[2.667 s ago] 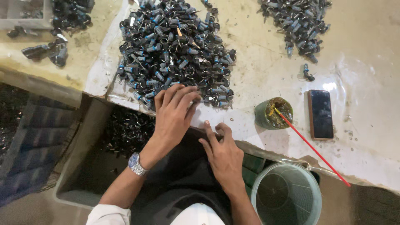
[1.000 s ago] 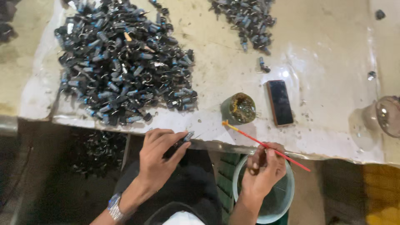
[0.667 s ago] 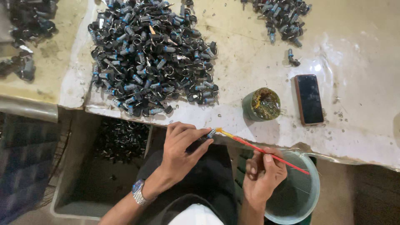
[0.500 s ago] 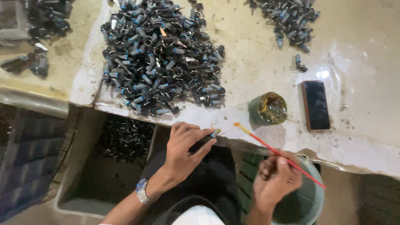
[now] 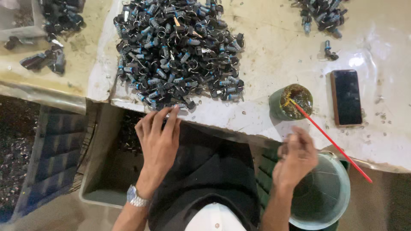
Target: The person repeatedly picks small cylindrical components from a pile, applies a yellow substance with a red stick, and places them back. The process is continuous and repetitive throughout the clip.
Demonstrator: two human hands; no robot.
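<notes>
Parts pile [image 5: 177, 53] black w/ blue bits; stick [image 5: 329, 141] red; cup [image 5: 290, 102] green; phone [image 5: 346, 97] black.

Stained pale worktable [image 5: 274, 51] (glossy), dim floor [image 5: 17, 145]

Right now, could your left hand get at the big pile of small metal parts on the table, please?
Probably yes. The left hand lies flat at the table edge with its fingertips right at the near rim of the pile of small metal parts, and nothing stands between them.
</notes>
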